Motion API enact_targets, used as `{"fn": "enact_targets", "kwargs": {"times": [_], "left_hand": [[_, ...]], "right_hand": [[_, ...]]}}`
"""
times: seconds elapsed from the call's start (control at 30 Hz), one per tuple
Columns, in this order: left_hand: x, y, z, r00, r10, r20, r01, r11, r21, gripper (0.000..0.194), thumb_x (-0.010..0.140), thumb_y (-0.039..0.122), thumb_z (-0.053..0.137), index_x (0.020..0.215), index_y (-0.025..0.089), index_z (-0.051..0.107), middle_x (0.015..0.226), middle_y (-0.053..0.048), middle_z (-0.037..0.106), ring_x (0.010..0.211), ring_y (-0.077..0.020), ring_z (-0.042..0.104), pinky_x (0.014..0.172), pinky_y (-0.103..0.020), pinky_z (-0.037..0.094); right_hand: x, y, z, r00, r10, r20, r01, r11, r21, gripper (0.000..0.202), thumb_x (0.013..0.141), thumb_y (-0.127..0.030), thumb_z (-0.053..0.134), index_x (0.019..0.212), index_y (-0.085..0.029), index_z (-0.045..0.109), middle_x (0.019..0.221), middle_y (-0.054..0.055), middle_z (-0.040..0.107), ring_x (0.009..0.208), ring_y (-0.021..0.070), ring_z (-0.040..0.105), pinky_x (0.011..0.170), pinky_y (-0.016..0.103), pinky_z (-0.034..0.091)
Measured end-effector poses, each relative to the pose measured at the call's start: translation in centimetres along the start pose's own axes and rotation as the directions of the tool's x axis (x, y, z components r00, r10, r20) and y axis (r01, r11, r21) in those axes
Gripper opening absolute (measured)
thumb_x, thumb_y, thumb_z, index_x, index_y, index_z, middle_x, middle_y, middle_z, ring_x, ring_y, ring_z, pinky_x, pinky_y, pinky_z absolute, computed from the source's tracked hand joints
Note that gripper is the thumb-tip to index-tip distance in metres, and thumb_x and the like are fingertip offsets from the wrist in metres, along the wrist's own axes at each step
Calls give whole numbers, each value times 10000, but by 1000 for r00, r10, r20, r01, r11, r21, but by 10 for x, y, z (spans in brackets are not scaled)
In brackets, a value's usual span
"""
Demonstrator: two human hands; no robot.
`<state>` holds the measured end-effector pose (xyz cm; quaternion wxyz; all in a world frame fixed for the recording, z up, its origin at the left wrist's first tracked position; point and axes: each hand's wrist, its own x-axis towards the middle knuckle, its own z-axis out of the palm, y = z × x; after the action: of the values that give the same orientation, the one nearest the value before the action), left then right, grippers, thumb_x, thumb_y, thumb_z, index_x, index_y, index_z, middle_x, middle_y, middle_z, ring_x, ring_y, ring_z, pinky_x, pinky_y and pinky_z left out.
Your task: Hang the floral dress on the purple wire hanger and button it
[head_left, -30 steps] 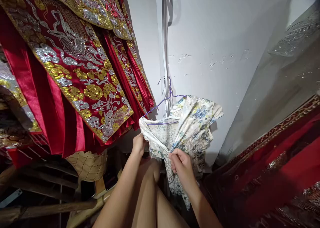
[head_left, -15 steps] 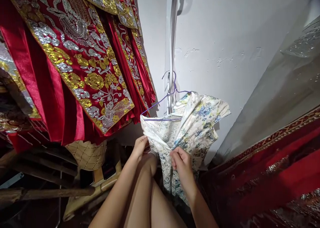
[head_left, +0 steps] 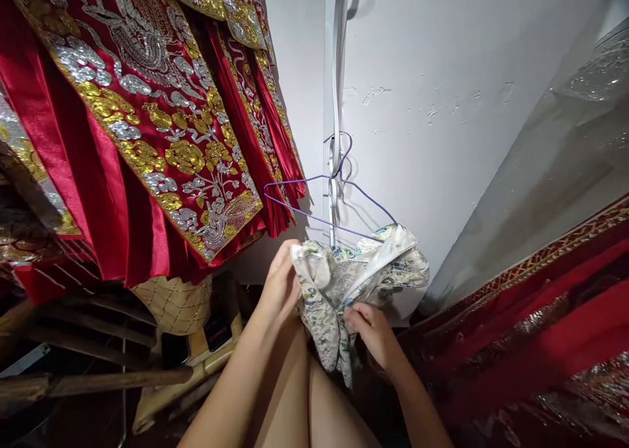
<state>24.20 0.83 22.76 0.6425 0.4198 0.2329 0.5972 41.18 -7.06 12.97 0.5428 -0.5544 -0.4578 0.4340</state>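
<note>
A purple wire hanger [head_left: 314,178] hangs by its hook from a white strip on the wall. Its left arm is bare. On its right end rests one shoulder of a white floral dress [head_left: 322,327], patterned in blue and yellow-green. The other shoulder is off the hanger, and my left hand [head_left: 282,281] grips it at the edge, fingers closed. My right hand [head_left: 371,330] has its fingers closed on the front of the dress near the middle, below the neckline. The lower part of the dress hangs down near my knees.
Red costumes with gold and silver sequins [head_left: 191,156] hang at the left. Below them stands a bamboo chair [head_left: 206,363] with a beige quilted bag [head_left: 171,304] on it. Red sequined fabric [head_left: 550,343] lies under clear plastic at the right. Behind is a white wall [head_left: 417,107].
The left shoulder of the dress has come off the hanger, and the dress has dropped lower and bunched. The hanger has tilted, its left arm now bare and higher.
</note>
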Motion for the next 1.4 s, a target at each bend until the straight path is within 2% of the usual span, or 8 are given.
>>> {"fn": "enact_targets", "kwargs": {"times": [0.13, 0.37, 0.57, 0.67, 0.83, 1.03, 1.23, 1.4], "left_hand": [[-34, 7, 32, 924, 49, 379, -177, 934, 311, 253, 898, 454, 647, 870, 202, 643, 955, -62, 670, 845, -194, 629, 781, -293, 504], [-70, 19, 47, 628, -85, 774, -620, 546, 564, 202, 966, 220, 551, 1002, 262, 745, 1003, -62, 743, 994, -214, 680, 1111, -405, 373], [-49, 14, 12, 859, 16, 512, -374, 702, 606, 382, 988, 458, 501, 1272, 216, 580, 1170, -128, 665, 1144, -258, 603, 1004, -363, 450], [-46, 6, -3, 809, -171, 562, -289, 716, 635, 528, 968, 630, 405, 1116, 186, 650, 1041, -108, 677, 1014, -256, 618, 882, -324, 484], [-39, 6, -29, 740, -464, 486, -301, 418, 857, 538, 903, 652, 517, 691, 162, 579, 641, 20, 514, 614, -127, 454, 576, -234, 349], [-14, 33, -59, 766, -509, 393, -493, -72, 867, 565, 873, 678, 545, 629, 169, 544, 650, -20, 568, 764, -208, 534, 787, -335, 365], [-4, 57, -73, 874, -385, 298, -439, -358, 824, 336, 963, 417, 474, 949, 205, 733, 1018, -109, 744, 1057, -318, 556, 907, -463, 358], [-8, 61, -81, 935, -252, 249, -317, -281, 906, 436, 970, 282, 379, 1315, 257, 644, 1260, -75, 700, 1151, -302, 543, 949, -474, 401]], "right_hand": [[4, -34, -9, 996, -55, -66, 70, 963, 259, 533, 780, -741, 626, 698, -215, 657, 658, 37, 611, 656, 198, 572, 595, 300, 461], [-9, -66, -9, 908, 262, 328, -392, 809, 438, 513, 709, -683, 715, 565, -215, 562, 490, -1, 487, 470, 152, 493, 453, 274, 417], [-12, -80, -10, 854, 186, 486, -418, 802, 428, 220, 594, -336, 772, 725, -204, 656, 597, 8, 621, 624, 222, 636, 639, 335, 525], [-6, -99, -18, 834, 168, 525, -380, 866, 326, 209, 544, -190, 779, 723, -186, 672, 612, -5, 642, 588, 183, 611, 597, 289, 500], [15, -138, -45, 891, 48, 452, -93, 992, 79, 110, 641, -226, 757, 638, -152, 675, 599, 18, 637, 501, 131, 528, 482, 237, 405], [62, -159, -56, 889, -444, 113, 454, 887, -89, 188, 723, -247, 698, 879, -186, 782, 895, 54, 734, 806, 193, 640, 715, 270, 480], [127, -118, -34, 964, -262, 38, 263, 964, -20, 376, 787, -430, 563, 1009, -180, 735, 841, 43, 711, 699, 184, 613, 682, 295, 486], [144, -91, -43, 935, -355, 16, 347, 904, -248, 228, 737, -388, 559, 671, -183, 633, 670, 17, 625, 656, 180, 532, 620, 271, 399]]}}
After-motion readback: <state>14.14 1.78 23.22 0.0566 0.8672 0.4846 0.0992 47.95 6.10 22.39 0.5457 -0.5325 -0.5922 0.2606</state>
